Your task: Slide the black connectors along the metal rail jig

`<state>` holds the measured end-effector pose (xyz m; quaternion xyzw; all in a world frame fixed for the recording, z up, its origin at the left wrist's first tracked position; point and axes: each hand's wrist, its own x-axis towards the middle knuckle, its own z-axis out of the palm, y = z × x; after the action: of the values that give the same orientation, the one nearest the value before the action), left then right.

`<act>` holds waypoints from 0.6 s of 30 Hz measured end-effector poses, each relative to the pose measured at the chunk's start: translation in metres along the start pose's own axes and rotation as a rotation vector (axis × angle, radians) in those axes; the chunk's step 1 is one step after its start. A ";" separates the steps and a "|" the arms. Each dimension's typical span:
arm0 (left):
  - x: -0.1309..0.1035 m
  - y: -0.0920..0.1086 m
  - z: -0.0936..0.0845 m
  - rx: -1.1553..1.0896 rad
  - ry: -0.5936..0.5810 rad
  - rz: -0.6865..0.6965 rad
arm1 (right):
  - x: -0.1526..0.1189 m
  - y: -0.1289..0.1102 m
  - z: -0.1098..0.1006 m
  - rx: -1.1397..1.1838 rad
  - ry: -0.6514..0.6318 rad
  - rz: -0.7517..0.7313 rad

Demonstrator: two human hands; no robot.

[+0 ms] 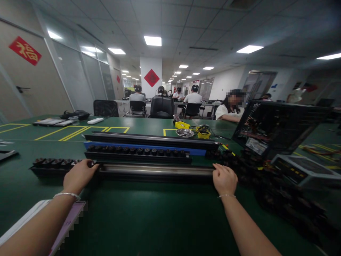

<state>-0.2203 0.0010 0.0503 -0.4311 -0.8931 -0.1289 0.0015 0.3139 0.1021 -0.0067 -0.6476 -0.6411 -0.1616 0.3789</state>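
Long dark rail lying across green tabletop. Left hand and right hand each closed on one end. Looks stiff, fairly light, smooth metallic strip likely slippery; best held by both ends, kept level. Beyond: black rack of round parts, blue strip.

At right, a dark pile of parts blurs into shadow; at lower left, the forearm is cut off by the edge and partly covers a purple-edged booklet.
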 end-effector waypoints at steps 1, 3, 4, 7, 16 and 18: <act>-0.001 0.001 0.000 -0.010 0.003 -0.011 | 0.000 0.000 0.000 -0.004 0.007 0.003; -0.002 0.002 0.001 -0.028 0.004 -0.026 | 0.000 -0.003 0.000 -0.023 0.033 0.009; -0.002 0.002 0.001 -0.034 0.005 -0.031 | -0.001 -0.007 -0.001 -0.031 0.048 0.002; -0.001 0.001 0.005 -0.037 0.023 -0.042 | -0.005 -0.023 -0.004 0.016 0.009 -0.165; -0.002 -0.001 0.010 -0.062 0.018 -0.078 | -0.016 -0.059 -0.018 0.112 -0.350 -0.453; -0.001 -0.002 0.009 -0.070 0.006 -0.086 | -0.015 -0.058 -0.019 0.105 -0.375 -0.463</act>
<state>-0.2203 0.0010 0.0410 -0.3917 -0.9057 -0.1613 -0.0164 0.2621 0.0717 0.0115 -0.4822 -0.8379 -0.0881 0.2401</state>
